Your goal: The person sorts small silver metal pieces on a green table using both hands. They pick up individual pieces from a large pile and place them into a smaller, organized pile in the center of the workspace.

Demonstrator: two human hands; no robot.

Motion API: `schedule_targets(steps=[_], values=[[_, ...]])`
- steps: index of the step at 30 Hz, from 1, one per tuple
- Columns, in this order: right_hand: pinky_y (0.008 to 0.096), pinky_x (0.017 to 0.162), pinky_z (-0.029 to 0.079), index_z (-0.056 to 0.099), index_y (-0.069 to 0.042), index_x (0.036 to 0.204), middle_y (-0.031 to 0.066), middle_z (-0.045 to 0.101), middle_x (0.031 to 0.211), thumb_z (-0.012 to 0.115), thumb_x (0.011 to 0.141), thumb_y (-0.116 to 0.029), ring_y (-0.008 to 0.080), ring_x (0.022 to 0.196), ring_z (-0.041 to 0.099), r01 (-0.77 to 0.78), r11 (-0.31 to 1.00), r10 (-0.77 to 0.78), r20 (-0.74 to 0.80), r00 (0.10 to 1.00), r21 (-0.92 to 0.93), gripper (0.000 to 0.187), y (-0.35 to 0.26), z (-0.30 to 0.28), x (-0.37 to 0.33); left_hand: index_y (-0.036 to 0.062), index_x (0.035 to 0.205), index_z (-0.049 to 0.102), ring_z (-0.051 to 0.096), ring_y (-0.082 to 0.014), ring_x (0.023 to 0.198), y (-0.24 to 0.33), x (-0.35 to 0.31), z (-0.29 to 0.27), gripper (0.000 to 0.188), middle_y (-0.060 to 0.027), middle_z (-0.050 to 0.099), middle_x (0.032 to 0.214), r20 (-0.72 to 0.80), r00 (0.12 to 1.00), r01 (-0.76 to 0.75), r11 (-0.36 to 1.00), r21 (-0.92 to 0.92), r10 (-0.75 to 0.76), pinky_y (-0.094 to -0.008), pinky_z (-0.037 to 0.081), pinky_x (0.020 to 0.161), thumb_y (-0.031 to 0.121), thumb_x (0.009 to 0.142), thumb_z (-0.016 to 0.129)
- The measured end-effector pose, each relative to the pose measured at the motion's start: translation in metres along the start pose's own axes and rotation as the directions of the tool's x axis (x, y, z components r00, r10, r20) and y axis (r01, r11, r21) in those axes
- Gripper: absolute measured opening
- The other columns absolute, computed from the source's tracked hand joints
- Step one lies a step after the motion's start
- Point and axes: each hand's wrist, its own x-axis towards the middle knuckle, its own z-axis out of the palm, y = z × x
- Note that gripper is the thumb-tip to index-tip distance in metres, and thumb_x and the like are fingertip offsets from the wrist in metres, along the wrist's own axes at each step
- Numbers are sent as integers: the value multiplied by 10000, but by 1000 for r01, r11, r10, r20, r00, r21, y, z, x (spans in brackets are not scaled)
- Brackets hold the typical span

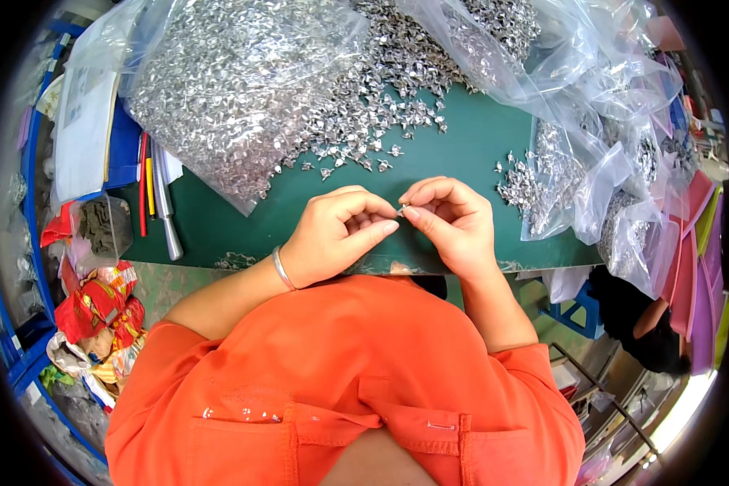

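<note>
Over the front part of the green table (300,231), my two hands meet, fingertip to fingertip. A small silvery metal piece (401,210) sits between them, pinched at thumb and forefinger. My left hand (338,229) is closed on one side of it, my right hand (455,223) on the other; the fingers cover most of its shape. Beyond the hands lies a big heap of similar small metal pieces (344,138), partly spilling out of a clear plastic bag (219,105). To the right, a smaller pile of such pieces (520,186) lies beside another clear bag (555,174).
Pens (150,186) and a silver metal tool (168,223) lie at the left, near papers (85,134) and a clear plastic tub (101,229). Pink and purple bins (692,267) stand at the right. Below the table edge is a blue stool (579,314).
</note>
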Motion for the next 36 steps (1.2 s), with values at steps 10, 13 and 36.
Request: schedule_targets(steps=[10, 13, 36], values=[[277, 805, 572, 672, 41, 1026, 112, 723, 1017, 721, 911, 70, 148, 931, 682, -128, 982, 127, 18, 992, 137, 128, -16, 4, 3, -19, 1034, 707, 622, -68, 782, 14, 0, -1, 97, -24, 703, 938, 50, 972, 232, 917, -324, -229, -219, 510, 680, 52, 969, 703], [272, 772, 561, 687, 20, 983, 93, 727, 980, 732, 890, 68, 142, 908, 677, -11, 989, 15, -27, 1000, 150, 113, -19, 7, -1, -23, 1032, 699, 613, -75, 817, 18, 5, 0, 85, -36, 688, 965, 78, 971, 241, 909, -340, -228, -227, 498, 711, 32, 968, 691], [420, 845, 554, 681, -21, 1017, 140, 711, 1009, 617, 830, 98, 351, 949, 674, 404, 517, -240, 325, 915, -755, 231, -12, -16, 35, 135, 1184, 731, 611, -239, 768, -20, -24, -3, 385, -55, 587, 894, 150, 914, -375, 641, 669, 378, -366, 515, 677, 201, 812, 805]])
